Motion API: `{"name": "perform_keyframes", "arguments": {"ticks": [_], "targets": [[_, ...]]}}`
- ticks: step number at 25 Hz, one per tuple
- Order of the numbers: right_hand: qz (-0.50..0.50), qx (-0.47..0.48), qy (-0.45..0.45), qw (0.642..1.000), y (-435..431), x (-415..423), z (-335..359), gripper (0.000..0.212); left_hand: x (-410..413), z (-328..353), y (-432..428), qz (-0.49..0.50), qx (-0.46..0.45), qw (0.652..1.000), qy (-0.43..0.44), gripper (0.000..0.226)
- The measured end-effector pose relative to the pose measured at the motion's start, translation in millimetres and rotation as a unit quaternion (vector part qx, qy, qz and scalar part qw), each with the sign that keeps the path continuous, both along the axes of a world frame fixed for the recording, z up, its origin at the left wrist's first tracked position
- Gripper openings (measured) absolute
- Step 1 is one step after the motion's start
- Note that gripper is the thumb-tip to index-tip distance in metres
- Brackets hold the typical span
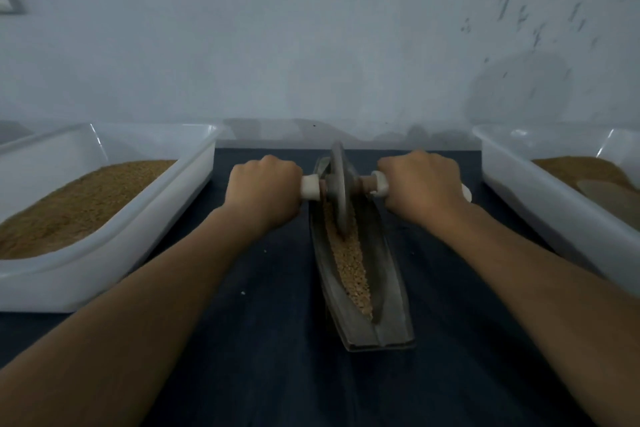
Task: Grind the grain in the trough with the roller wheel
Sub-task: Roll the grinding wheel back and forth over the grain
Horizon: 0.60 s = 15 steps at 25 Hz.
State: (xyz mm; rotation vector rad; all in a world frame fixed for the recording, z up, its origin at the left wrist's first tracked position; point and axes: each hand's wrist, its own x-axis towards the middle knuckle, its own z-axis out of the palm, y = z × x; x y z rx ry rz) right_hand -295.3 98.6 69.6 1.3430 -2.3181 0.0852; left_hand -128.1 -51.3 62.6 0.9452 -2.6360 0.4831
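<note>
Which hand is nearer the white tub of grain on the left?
Left. The left hand grips the roller handle just right of that tub; the right hand is beyond the wheel, farther right.

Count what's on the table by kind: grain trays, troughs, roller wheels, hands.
Grain trays: 2, left tray and right tray
Trough: 1
Roller wheel: 1
Hands: 2, left hand and right hand
Total: 6
</note>
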Motion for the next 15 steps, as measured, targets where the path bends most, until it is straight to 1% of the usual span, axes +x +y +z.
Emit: {"name": "perform_keyframes", "arguments": {"ticks": [2,3,4,5,6,8,9,10,11,12,13,14,15], "targets": [[-0.003,0.012,-0.023,1.0,-1.0,-4.8,2.0,0.014,-2.8,3.3,-0.5,-0.002,0.0,1.0,-0.005,0.015],[0.001,0.009,-0.009,1.0,8.9,-4.1,-1.3,0.017,4.8,0.6,4.3,-0.011,-0.001,1.0,-0.007,0.013],[0.018,-0.007,0.027,0.999,23.4,-2.1,-7.9,0.023,16.9,-4.6,11.5,-0.027,-0.006,1.0,-0.007,0.008],[0.048,-0.026,0.068,0.996,40.3,3.6,-13.9,0.03,32.3,-9.4,20.6,-0.05,-0.024,0.998,0.003,0.011],[0.078,-0.045,0.095,0.991,57.4,12.1,-16.5,0.037,49.2,-13.3,29.6,-0.074,-0.05,0.996,0.01,0.022],[0.123,-0.083,0.126,0.981,76.4,16.7,-16.2,0.04,68.5,-9.4,38.9,-0.112,-0.105,0.988,0.024,0.04],[0.121,-0.085,0.131,0.98,77.3,17.4,-16.6,0.04,68.1,-9.2,39.3,-0.112,-0.108,0.988,0.019,0.042],[0.102,-0.079,0.13,0.983,71.3,18.2,-14.8,0.04,63.1,-13.1,37.5,-0.089,-0.088,0.992,0.013,0.039],[0.065,-0.063,0.12,0.989,60.5,18.2,-14.6,0.039,53.6,-17.3,33.0,-0.061,-0.059,0.996,0.011,0.031],[0.031,-0.044,0.104,0.993,44.8,13.6,-15.3,0.036,37.5,-15.3,23.6,-0.039,-0.056,0.997,0.021,0.021],[0.019,-0.041,0.07,0.997,27.0,6.0,-14.6,0.03,19.9,-11.4,13.3,-0.027,-0.065,0.997,0.027,0.011],[0.006,-0.037,0.014,0.999,11.6,-1.4,-11.8,0.023,3.9,-5.3,4.2,-0.018,-0.062,0.998,0.016,0.01],[-0.001,-0.028,-0.025,0.999,0.3,-8.4,-8.3,0.018,-8.1,2.9,-4.3,-0.014,-0.059,0.998,0.003,0.014]]}}
